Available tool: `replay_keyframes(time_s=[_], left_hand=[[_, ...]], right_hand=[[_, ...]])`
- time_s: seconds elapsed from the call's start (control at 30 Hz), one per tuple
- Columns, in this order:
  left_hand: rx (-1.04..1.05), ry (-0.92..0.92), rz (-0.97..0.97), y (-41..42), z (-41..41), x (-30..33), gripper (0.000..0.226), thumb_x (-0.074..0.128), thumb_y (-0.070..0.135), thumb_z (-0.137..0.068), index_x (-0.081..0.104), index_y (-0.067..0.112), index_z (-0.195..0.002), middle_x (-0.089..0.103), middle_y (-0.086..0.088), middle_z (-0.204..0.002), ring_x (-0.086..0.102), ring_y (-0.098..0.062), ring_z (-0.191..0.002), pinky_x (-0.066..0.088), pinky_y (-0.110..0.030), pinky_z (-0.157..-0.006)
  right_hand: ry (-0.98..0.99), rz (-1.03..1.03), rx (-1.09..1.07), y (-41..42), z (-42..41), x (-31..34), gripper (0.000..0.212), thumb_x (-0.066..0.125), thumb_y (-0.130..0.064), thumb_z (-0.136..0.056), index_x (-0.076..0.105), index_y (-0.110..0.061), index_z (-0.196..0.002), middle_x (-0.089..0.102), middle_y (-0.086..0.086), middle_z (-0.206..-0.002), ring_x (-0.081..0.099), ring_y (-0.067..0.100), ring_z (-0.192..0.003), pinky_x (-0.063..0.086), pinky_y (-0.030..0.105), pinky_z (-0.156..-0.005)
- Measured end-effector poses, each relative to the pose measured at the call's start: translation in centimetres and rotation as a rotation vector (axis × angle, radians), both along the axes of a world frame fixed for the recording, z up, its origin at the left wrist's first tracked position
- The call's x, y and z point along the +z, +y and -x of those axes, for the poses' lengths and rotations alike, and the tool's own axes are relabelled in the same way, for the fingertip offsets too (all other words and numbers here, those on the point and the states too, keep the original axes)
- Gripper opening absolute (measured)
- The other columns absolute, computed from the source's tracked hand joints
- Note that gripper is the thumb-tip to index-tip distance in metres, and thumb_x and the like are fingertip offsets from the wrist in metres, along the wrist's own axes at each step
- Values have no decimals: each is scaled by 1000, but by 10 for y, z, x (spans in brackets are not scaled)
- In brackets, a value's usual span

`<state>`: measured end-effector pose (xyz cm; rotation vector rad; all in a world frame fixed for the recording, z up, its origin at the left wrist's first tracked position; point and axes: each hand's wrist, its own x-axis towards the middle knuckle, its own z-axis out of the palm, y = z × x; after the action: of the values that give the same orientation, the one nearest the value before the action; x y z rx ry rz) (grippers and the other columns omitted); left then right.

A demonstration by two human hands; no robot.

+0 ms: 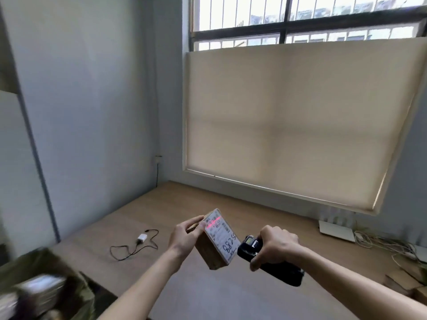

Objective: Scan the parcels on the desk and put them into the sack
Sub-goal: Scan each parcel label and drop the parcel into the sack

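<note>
My left hand (186,236) holds a small brown cardboard parcel (211,252) tilted above the wooden desk (231,292). Its white shipping label (221,236) faces up, with handwritten digits and a red scan line across its upper end. My right hand (276,247) grips a black handheld scanner (261,255), whose head points at the label from the right. At the lower left, blurred, is the dark green sack (57,280) with pale parcels inside.
A white charger with a black cable (138,243) lies on the desk to the left. A white router (336,230) and tangled white cables (388,245) sit at the back right. Cardboard pieces (406,282) lie at the right edge. A roller blind covers the window behind.
</note>
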<state>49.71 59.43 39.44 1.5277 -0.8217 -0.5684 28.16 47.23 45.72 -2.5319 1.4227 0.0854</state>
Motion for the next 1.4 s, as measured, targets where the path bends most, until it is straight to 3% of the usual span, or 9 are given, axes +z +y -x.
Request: replay_keyframes(time_s=[0.1, 0.27, 0.47, 0.6, 0.73, 0.87, 1.0, 1.23, 1.4], left_hand=[[105, 26, 1, 43, -45, -5, 26, 70, 35, -93, 72, 29, -118, 72, 10, -112, 63, -1, -109, 47, -11, -79], [309, 136, 5, 113, -126, -21, 19, 72, 36, -90, 73, 40, -109, 73, 7, -116, 66, -12, -112, 52, -39, -103], [531, 344, 51, 191, -224, -46, 33, 70, 24, -91, 66, 32, -123, 73, -3, -118, 70, -18, -105, 57, -36, -90], [605, 395, -58, 249, -291, -61, 55, 68, 14, -85, 55, 38, -133, 72, -7, -117, 70, -25, -102, 58, -44, -91], [644, 421, -152, 303, -336, -77, 57, 71, 26, -89, 41, 45, -133, 63, 5, -111, 60, -18, -103, 50, -36, -81], [773, 406, -194, 356, -376, -108, 62, 74, 46, -86, 46, 36, -139, 62, 3, -131, 65, -7, -100, 58, -37, -81], [823, 435, -257, 395, -400, -157, 76, 78, 48, -82, 44, 25, -146, 53, 3, -145, 55, -19, -128, 46, -39, -106], [733, 588, -405, 426, -430, -263, 42, 64, 37, -95, 53, 36, -136, 66, 7, -130, 62, -17, -121, 51, -49, -103], [718, 479, -615, 406, -428, -263, 58, 47, 44, -103, 34, 23, -155, 41, -1, -156, 39, -23, -144, 34, -42, -118]], right_hand=[[-29, -45, 98, 17, -60, -5, 67, 89, -65, -50, 72, -28, -105, 74, -9, -94, 69, 13, -87, 49, 25, -70], [-198, -320, 283, 51, -171, -30, 53, 88, -61, -48, 75, -24, -86, 76, -9, -82, 73, 10, -79, 54, 23, -67], [-348, -622, 484, 112, -317, -64, 45, 95, -37, -59, 76, -15, -93, 77, -2, -82, 73, 8, -75, 57, 22, -67], [-408, -710, 615, 149, -409, -85, 28, 95, -30, -66, 72, -22, -80, 72, -14, -64, 69, -1, -63, 52, 17, -61], [-424, -742, 684, 182, -490, -109, 44, 94, -45, -61, 77, -22, -94, 78, -4, -86, 74, 9, -82, 62, 35, -82], [-364, -767, 768, 227, -554, -136, 66, 89, -58, -53, 77, -25, -109, 79, -8, -97, 74, 10, -92, 61, 37, -91], [-288, -778, 774, 265, -595, -178, 64, 87, -58, -46, 77, -28, -102, 79, -7, -91, 76, 13, -86, 61, 42, -89], [-108, -751, 732, 299, -616, -249, 50, 96, -46, -59, 74, -25, -99, 78, -7, -86, 74, 4, -74, 59, 20, -68], [-19, -613, 731, 300, -618, -277, 62, 93, -55, -60, 69, -33, -113, 74, -10, -97, 71, 3, -82, 61, 24, -75]])
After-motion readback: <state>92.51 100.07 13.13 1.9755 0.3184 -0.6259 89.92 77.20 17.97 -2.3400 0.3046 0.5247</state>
